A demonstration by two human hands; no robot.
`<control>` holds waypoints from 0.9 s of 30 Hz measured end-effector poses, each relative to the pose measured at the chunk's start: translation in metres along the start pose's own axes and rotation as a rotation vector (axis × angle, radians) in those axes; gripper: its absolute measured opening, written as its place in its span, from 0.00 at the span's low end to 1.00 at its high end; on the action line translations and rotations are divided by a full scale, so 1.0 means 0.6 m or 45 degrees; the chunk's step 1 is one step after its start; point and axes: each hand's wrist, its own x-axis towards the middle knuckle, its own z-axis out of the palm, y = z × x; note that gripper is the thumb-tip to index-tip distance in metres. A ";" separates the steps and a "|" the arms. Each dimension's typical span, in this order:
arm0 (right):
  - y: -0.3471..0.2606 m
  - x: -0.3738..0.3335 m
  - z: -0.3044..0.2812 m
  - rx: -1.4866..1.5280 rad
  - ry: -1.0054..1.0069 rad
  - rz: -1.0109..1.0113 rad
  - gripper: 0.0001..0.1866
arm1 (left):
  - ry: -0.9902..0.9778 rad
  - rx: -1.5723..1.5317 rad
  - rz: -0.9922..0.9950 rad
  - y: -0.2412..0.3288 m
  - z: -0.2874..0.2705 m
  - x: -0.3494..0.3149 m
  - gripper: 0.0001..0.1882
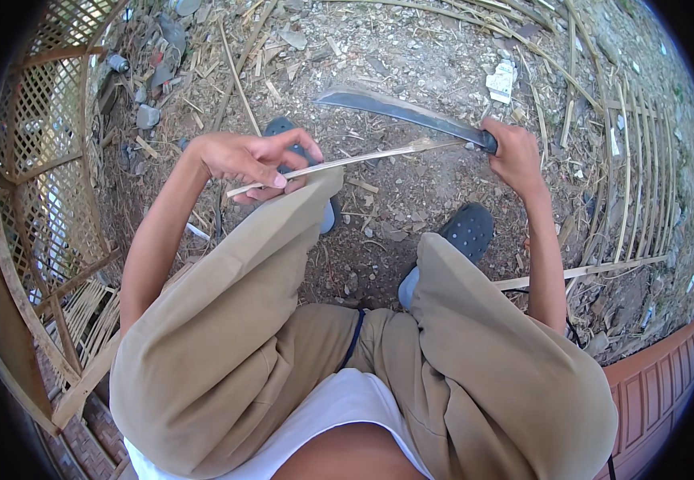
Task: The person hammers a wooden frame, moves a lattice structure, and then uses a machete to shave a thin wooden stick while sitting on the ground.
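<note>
In my right hand (pixel 515 156) is the handle of a machete (pixel 399 110), its long dark blade pointing left and slightly up across the ground. My left hand (pixel 255 162), above my left knee, pinches a thin pale strip of split bamboo (pixel 355 158) near its left end. The strip runs to the right, rising a little, and its far end passes just below the blade close to the handle. A rougher, frayed patch shows near that end. Whether blade and strip touch, I cannot tell.
Wood chips and shavings litter the dirt around my dark clogs (pixel 469 232). A woven lattice panel (pixel 47 120) stands at left. Bamboo slats (pixel 643 176) form a rack at right, and a reddish-brown panelled piece (pixel 659 392) is at lower right. A white scrap (pixel 501 82) lies beyond the machete.
</note>
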 end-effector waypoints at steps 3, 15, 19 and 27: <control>0.001 0.001 -0.020 0.064 0.182 -0.023 0.15 | 0.213 0.080 -0.246 -0.031 0.022 0.039 0.17; -0.227 -0.056 0.075 0.474 0.141 0.395 0.23 | 1.175 1.254 -0.163 -0.018 0.144 0.085 0.14; -0.266 -0.039 0.118 0.298 0.177 0.201 0.23 | 1.288 1.230 -0.030 -0.035 0.143 0.087 0.14; -0.244 -0.009 0.126 0.026 -0.099 0.211 0.28 | 1.202 1.221 -0.028 -0.051 0.126 0.087 0.15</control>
